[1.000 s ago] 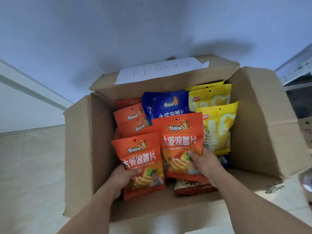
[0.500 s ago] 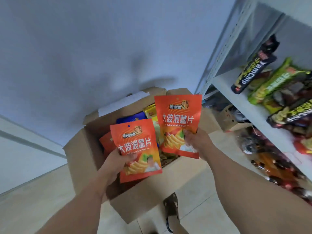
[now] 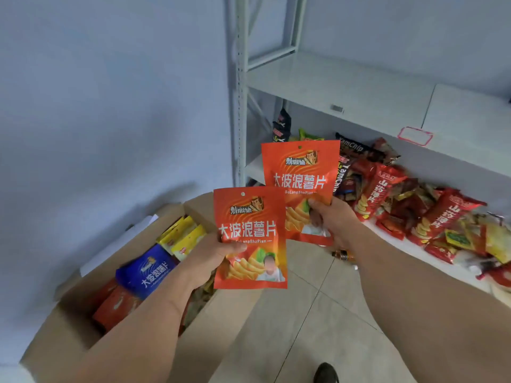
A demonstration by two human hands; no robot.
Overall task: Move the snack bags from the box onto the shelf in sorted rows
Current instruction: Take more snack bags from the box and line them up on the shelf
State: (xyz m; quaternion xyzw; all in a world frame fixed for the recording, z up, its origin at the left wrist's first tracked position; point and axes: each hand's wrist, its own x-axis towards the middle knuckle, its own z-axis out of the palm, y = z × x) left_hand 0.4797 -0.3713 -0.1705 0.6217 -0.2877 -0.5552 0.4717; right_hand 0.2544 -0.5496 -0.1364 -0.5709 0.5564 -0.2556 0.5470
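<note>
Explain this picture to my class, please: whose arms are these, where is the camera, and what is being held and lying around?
No machine here: these are a person's two bare arms. The camera sits on the person's head, looking forward and down, so you see what they see. The left hand grips one orange bag of crisps; the right hand grips a second orange bag, held higher and partly behind the first. Lower left stands an open cardboard box with more bags inside: a blue bag, yellow bags and red ones. On the right is a white shelf; its upper board shows no bags, while the lower level holds a loose pile of snacks, mostly red and black packs.
</note>
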